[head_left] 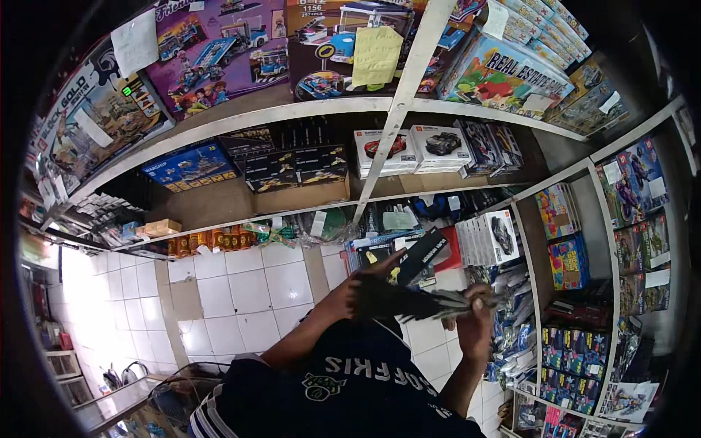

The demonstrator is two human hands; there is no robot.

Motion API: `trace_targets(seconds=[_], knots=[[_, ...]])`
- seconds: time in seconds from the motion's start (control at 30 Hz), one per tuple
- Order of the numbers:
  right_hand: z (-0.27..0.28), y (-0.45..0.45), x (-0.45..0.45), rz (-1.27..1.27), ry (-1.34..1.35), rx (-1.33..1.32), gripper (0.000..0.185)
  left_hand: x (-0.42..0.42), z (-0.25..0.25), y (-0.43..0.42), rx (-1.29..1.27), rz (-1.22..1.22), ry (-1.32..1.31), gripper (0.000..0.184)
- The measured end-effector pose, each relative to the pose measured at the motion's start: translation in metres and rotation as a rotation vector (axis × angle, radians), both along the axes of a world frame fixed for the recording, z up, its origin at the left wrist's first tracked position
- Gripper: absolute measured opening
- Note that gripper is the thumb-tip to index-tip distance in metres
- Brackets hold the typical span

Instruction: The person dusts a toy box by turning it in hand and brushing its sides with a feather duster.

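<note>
1 dark, feathery bundle [398, 301] was held before the shelves [328, 107]: the right hand [476, 323] had fingers closed around 1 end; the left hand [337, 303] met the other, 1 finger extended, its remaining grip hidden.

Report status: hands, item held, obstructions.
Right hand gripping dark feathery item, motion-blurred. Left hand at its darker end, grip unclear. Stacked white boxes beyond, nothing visibly blocking.

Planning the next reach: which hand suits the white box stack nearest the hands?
Probably the right hand: it appears nearer the white box stack, though it seems to grip the dark bundle.
</note>
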State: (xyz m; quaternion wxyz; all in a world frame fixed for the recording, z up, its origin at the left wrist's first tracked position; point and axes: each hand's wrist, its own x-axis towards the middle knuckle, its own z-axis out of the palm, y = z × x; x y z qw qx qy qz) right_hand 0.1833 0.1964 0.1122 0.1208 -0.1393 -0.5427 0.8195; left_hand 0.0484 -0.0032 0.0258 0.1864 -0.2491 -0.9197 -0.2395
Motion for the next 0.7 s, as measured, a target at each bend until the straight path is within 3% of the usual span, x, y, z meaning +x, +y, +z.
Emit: trace_targets(seconds=[0.03, 0.07, 0.1, 0.13, 0.2, 0.4, 0.47, 0.53, 0.63, 0.7], knots=[[0.004, -0.005, -0.006, -0.071, -0.011, 0.025, 0.037, -0.008, 0.003, -0.013, 0.379, -0.487, -0.448, 0.082], [0.009, -0.007, -0.016, -0.139, -0.024, 0.05, 0.037, -0.01, 0.008, -0.022, 0.61, -0.677, -0.869, 0.084], [0.002, -0.004, -0.021, -0.273, -0.022, 0.032, 0.026, -0.008, 0.021, -0.03, 0.635, -0.671, -1.098, 0.086], [-0.004, 0.0, -0.024, -0.325, -0.022, 0.019, 0.024, -0.01, 0.019, -0.029, 0.621, -0.669, -0.907, 0.087], [-0.003, -0.005, -0.034, -0.467, -0.13, 0.11, 0.021, -0.012, 0.033, -0.028, 0.741, -0.648, -1.218, 0.083], [-0.019, -0.018, -0.02, -0.126, 0.022, -0.153, 0.03, -0.011, 0.006, -0.036, 0.711, -0.665, -1.099, 0.069], [-0.033, -0.012, -0.025, -0.29, 0.007, -0.114, 0.024, -0.008, 0.005, -0.038, 0.677, -0.679, -1.114, 0.064], [-0.04, -0.008, -0.03, -0.449, 0.0, -0.161, 0.02, -0.002, -0.011, -0.033, 0.923, -0.646, -1.134, 0.062], [-0.045, -0.005, -0.026, -0.394, -0.001, -0.206, 0.022, 0.007, -0.021, -0.036, 1.265, -0.392, -1.403, 0.066], [-0.036, -0.01, -0.021, -0.202, 0.05, -0.207, 0.023, 0.004, -0.023, -0.04, 1.342, -0.419, -1.421, 0.064]])
